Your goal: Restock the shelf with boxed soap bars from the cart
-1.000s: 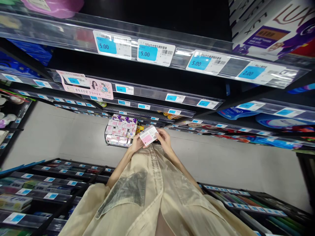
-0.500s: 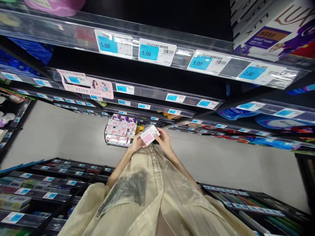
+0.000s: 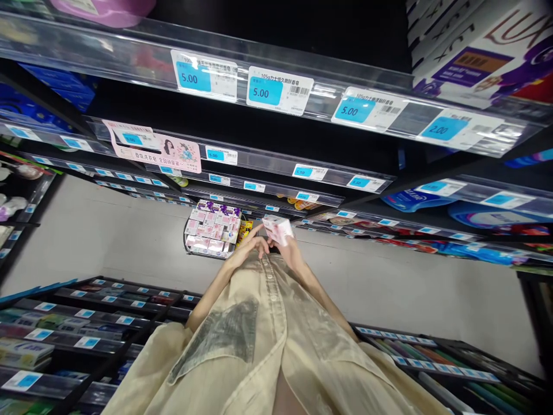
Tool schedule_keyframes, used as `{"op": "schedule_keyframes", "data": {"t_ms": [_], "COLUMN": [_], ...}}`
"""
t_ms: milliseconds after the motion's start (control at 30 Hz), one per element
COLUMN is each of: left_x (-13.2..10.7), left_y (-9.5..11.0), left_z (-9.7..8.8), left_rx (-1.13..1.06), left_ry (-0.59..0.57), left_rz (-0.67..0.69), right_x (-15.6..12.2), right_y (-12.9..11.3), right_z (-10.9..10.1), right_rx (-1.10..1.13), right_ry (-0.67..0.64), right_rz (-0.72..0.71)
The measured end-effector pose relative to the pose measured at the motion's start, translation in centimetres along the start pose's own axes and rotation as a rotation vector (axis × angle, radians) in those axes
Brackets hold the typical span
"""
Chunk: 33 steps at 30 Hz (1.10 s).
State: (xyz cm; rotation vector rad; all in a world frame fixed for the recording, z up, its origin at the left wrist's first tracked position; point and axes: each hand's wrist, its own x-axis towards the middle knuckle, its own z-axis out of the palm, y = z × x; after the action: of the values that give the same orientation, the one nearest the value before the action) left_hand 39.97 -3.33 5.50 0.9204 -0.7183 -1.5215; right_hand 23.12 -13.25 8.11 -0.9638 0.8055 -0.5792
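Observation:
My right hand point(image 3: 291, 252) grips a small pink-and-white soap box point(image 3: 279, 230), held tilted in front of my waist. Just left of it, my left hand point(image 3: 250, 246) has its fingers loosely bent and spread, with nothing visible in them. Its fingertips are close to the right hand; whether they touch is not clear. Below the shelves, to the left of my hands, a cart or basket point(image 3: 185, 239) is filled with several pink-and-white soap boxes point(image 3: 212, 223) and purple-and-white LUX boxes point(image 3: 217, 208).
Dark shelves with clear price-tag rails point(image 3: 280, 89) rise directly in front. Large LUX cartons point(image 3: 484, 52) stand on the upper right shelf. Blue bottles point(image 3: 415, 202) lie lower right. Grey floor point(image 3: 142, 236) runs along the aisle, with more shelving point(image 3: 86, 328) behind me.
The soap box has left my left hand and turned to show another face. My right hand now holds it, slightly higher and further right. My left hand's fingers have opened.

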Motion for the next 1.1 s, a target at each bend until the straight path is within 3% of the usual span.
{"op": "schedule_keyframes", "data": {"t_ms": [100, 233, 400, 500, 667, 767, 900, 1000, 1100], "left_x": [0.0, 0.4, 0.6, 0.5, 1.1, 1.2, 0.5, -0.2, 0.2], "left_y": [0.8, 1.3, 1.6, 2.2, 4.5, 7.7, 14.3, 20.6, 27.2], "left_z": [0.0, 0.3, 1.0, 0.9, 0.2, 0.9, 2.5, 3.4, 4.6], "left_rx": [0.051, 0.094, 0.202, 0.302, 0.470, 0.635, 0.959, 1.175, 1.190], "left_ry": [0.054, 0.119, 0.301, 0.399, 0.326, 0.283, 0.243, 0.257, 0.314], "left_rz": [0.039, 0.056, 0.049, 0.015, 0.025, 0.075, 0.191, 0.401, 0.683], "right_x": [-0.3, -0.7, -0.9, -0.9, 0.8, 1.4, 1.3, 0.8, 0.1], "right_y": [-0.7, -0.7, 0.3, 1.4, 2.9, 2.3, 1.1, 0.7, 0.7], "right_z": [-0.3, -0.8, -1.0, -1.0, -1.0, -0.6, 0.1, 0.3, 0.4], "right_rx": [0.332, 0.584, 0.730, 0.758, 0.737, 0.771, 0.748, 0.725, 0.744], "right_ry": [-0.067, -0.082, -0.177, -0.221, -0.367, -0.418, -0.473, -0.506, -0.502], "right_rz": [0.191, 0.305, 0.406, 0.392, 0.349, 0.334, 0.254, 0.207, 0.225]}}
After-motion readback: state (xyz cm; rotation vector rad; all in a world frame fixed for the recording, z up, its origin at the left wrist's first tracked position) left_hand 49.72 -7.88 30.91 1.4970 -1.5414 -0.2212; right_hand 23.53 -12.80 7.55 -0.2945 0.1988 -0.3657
